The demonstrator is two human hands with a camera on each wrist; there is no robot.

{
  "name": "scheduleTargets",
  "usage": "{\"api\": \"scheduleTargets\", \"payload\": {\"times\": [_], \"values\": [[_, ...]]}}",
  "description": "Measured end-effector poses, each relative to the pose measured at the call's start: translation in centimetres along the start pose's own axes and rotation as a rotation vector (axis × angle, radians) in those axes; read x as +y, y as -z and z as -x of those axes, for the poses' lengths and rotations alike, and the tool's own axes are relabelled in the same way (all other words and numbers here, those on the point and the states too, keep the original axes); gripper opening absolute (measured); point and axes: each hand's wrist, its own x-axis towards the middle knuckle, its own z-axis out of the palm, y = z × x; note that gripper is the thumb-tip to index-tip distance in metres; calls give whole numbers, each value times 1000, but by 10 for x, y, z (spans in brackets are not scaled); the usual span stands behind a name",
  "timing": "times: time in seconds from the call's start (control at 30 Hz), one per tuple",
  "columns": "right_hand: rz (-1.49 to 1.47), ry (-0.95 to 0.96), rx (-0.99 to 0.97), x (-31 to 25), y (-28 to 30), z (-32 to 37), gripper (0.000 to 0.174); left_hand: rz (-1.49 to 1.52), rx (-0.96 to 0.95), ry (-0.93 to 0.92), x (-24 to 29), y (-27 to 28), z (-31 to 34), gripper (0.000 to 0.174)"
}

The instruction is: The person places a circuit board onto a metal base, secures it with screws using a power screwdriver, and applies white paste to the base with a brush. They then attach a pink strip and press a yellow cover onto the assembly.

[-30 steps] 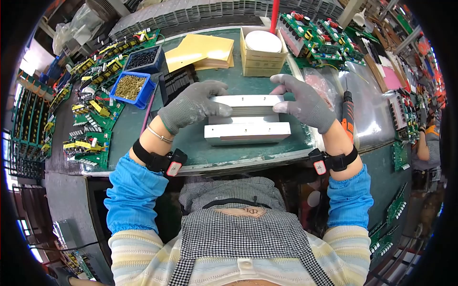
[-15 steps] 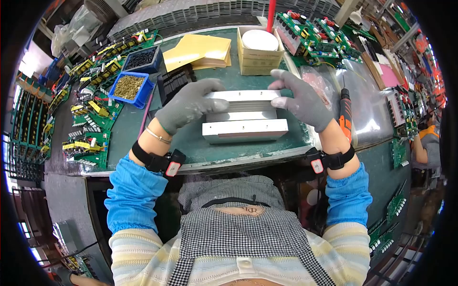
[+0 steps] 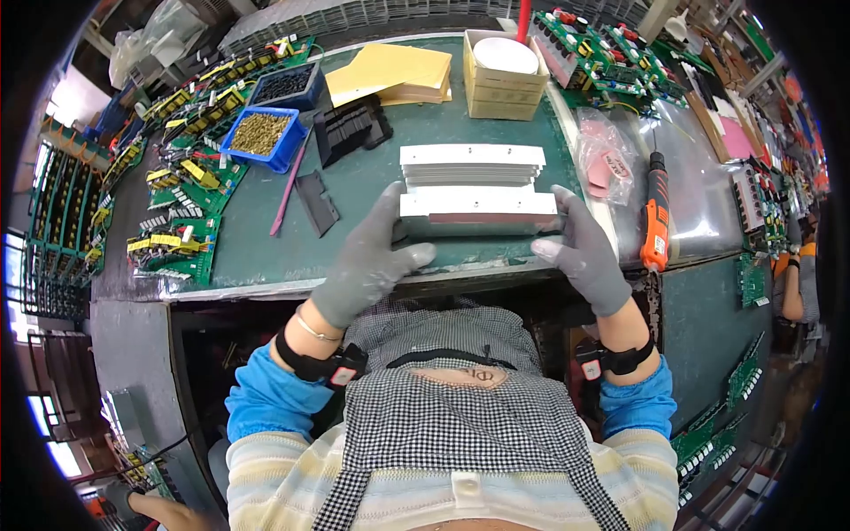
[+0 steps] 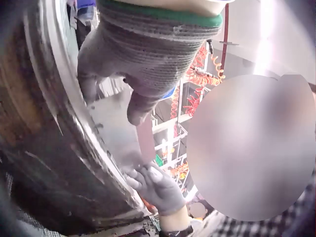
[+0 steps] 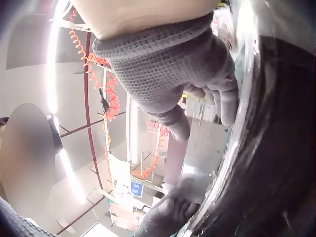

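Observation:
Two silver metal pieces lie one behind the other on the green tabletop: a ribbed rear piece (image 3: pixel 472 165) and a smoother front piece (image 3: pixel 478 208) with small holes along its top. The gloved left hand (image 3: pixel 367 265) is at the front piece's left end, fingers beside it and thumb in front. At the right end, the gloved right hand (image 3: pixel 586 257) has fingers alongside and thumb spread toward the near side. Both wrist views show the left hand (image 4: pixel 143 64) and right hand (image 5: pixel 173 69) around the metal with separated thumbs; exact contact is unclear.
Behind stand a blue bin of brass-coloured parts (image 3: pixel 259 134), yellow sheets (image 3: pixel 390 71) and a wooden box (image 3: pixel 505 88). Black pieces (image 3: pixel 354 130) and a pink stick (image 3: pixel 290 190) lie left, circuit boards (image 3: pixel 181 248) farther left. An orange-black screwdriver (image 3: pixel 656 212) lies right.
Both hands have left the rear piece's ends and come back toward the body, to the front piece's ends. The head view has shifted, and a flat black piece left of the metal now shows.

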Motion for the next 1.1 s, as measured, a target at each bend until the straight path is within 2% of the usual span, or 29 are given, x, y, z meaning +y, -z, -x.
{"api": "scheduleTargets", "payload": {"times": [0.1,0.13,0.17,0.27,0.3,0.4,0.43,0.53,0.63,0.7,0.93,1.0,1.1], "values": [[101,-35,94,-1,-6,-3,71,-228,142,-54,4,-14,1,72],[163,-45,121,-2,-6,-5,69,-202,132,-50,6,-15,0,71],[206,49,156,6,-4,-10,63,-177,122,-46,9,-17,-1,70],[297,97,204,8,-1,-21,63,-158,114,-126,2,-21,-14,68],[331,55,199,0,1,-24,64,-159,114,-169,-1,-22,-20,68],[369,91,209,1,10,-30,66,-287,133,-65,7,-23,-32,70],[361,63,204,-1,13,-30,70,-248,159,-86,11,-26,-30,69],[372,273,296,12,18,-34,72,-218,251,-136,10,-29,-30,68],[443,313,253,9,25,-36,72,-364,349,-145,-4,-30,-35,65],[344,315,221,8,19,-39,68,-476,413,-131,4,-36,-36,60],[74,245,182,9,12,-46,52,-464,467,-102,0,-41,-41,54],[65,257,179,9,12,-47,51,-535,488,-101,-1,-42,-43,54],[56,258,172,9,13,-47,50,-456,461,-93,-3,-41,-44,58]]}}
